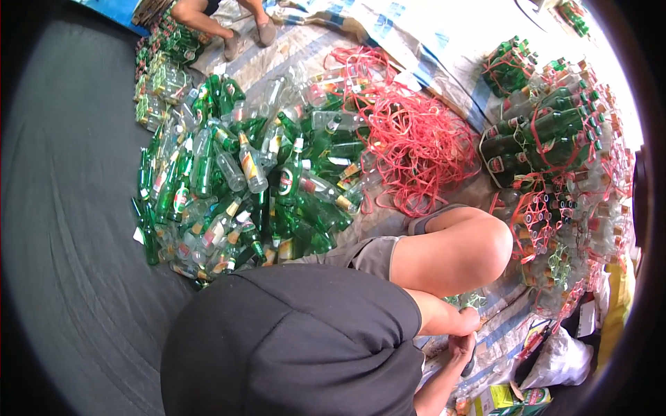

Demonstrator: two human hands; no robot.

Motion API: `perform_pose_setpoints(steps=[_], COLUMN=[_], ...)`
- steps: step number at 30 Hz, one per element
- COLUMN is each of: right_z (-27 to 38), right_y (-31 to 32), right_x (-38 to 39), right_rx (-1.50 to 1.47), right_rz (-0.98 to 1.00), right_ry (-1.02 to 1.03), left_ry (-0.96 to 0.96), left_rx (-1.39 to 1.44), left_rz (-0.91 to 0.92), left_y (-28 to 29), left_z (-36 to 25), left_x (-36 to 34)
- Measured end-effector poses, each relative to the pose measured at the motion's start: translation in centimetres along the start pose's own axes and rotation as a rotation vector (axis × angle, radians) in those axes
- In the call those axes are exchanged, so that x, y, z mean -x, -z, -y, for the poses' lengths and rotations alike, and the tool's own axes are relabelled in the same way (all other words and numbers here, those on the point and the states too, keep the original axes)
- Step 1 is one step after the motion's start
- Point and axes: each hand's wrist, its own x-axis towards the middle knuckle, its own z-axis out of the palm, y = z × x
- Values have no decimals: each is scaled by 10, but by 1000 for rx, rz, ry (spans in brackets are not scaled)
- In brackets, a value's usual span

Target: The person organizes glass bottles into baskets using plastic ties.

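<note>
My left hand [470, 319] and my right hand [460, 344] meet just beyond my bent knee, low on the right. Both look closed, with fingers drawn together. Whatever they hold, if anything, is too small or hidden to name. Beside the left hand, partly behind my forearm, are green strips [474, 299] over what looks like clear glass. A dark rounded edge [470, 366] shows below the right hand; its kind is unclear.
Loose green and clear bottles [253, 166] form a large heap at the left. Tangled red plastic strapping [416, 139] lies beyond my knee. Strapped bundles of bottles [541, 132] are stacked at right, near a white sack [560, 359]. Another person's legs [208, 21] show at the top.
</note>
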Motion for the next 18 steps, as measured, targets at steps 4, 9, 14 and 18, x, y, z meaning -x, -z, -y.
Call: perform_pose_setpoints(steps=[4, 9, 14, 18], right_z=[-19, -17, -21, 11], right_y=[19, 42, 53, 47], right_x=[1, -15, -19, 5], right_rx=[-142, -241, -322, -205], right_rz=[132, 332, 388, 407], right_ry=[-196, -338, -345, -260], left_ry=[24, 82, -83, -80], left_rx=[48, 99, -103, -217], left_rz=[-10, -78, 52, 85], left_y=[7, 12, 12, 9], left_z=[3, 4, 1, 4], left_x=[10, 11, 20, 20])
